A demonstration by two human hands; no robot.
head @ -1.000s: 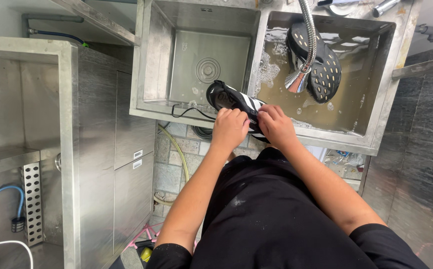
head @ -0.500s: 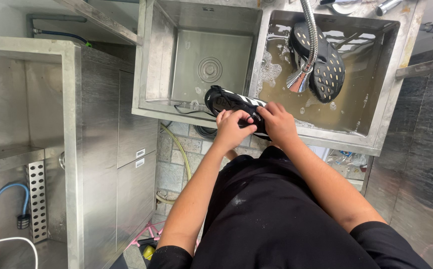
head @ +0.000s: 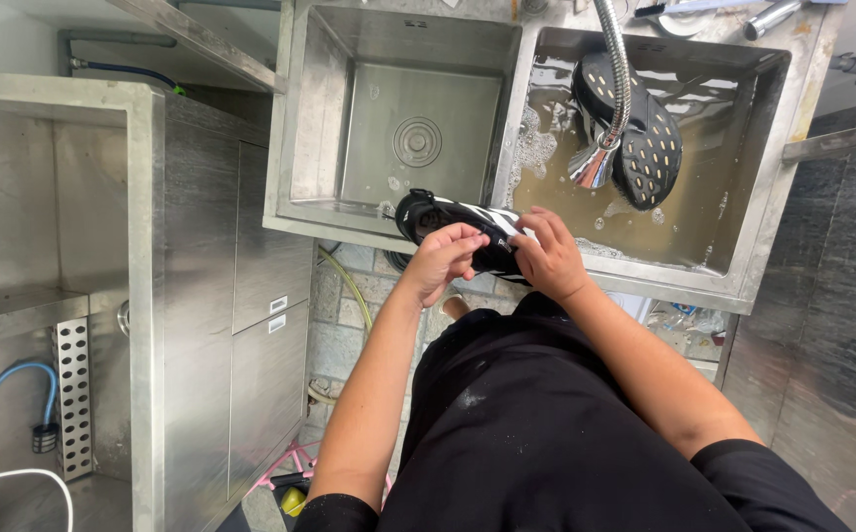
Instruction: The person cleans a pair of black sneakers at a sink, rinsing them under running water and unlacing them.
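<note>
A black shoe with white stripes (head: 428, 214) rests on the front rim of a steel double sink (head: 280, 148). My left hand (head: 440, 258) pinches the shoe's upper near the laces. My right hand (head: 544, 258) grips the shoe's other end from the right. A second black shoe (head: 653, 138) lies sole-up in the right basin, in murky soapy water. A chrome spray head (head: 593, 163) on a flexible hose hangs over that shoe.
The left basin (head: 418, 118) is dry, with a round drain. A steel cabinet (head: 152, 296) stands at the left, with a perforated bracket and a blue hose below. A yellow hose runs under the sink. Dark tiled wall at the right.
Both hands stay on the striped shoe at the sink's rim. My left fingers have shifted on its upper, from lying over it to pinching it.
</note>
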